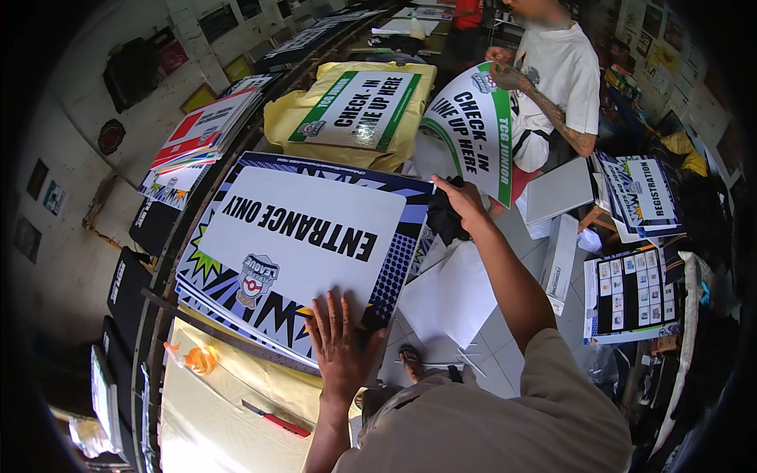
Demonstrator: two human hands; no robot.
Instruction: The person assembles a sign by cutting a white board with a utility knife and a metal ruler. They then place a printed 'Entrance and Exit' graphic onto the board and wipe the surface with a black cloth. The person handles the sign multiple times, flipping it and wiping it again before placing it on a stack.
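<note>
A worker's left hand [341, 339] lies flat, fingers slightly apart, on the near side of a sign [303, 221] atop a stack [243, 325] near a knife [285, 424]. The right hand [461, 201] meets its far right corner; whether clamped cannot be told.

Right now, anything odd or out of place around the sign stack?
Yes: a red-handled cutter lies loose near the left hand, its blade apparently out. White sheeting lies askew, seemingly on the floor, like dropped scrap.
</note>
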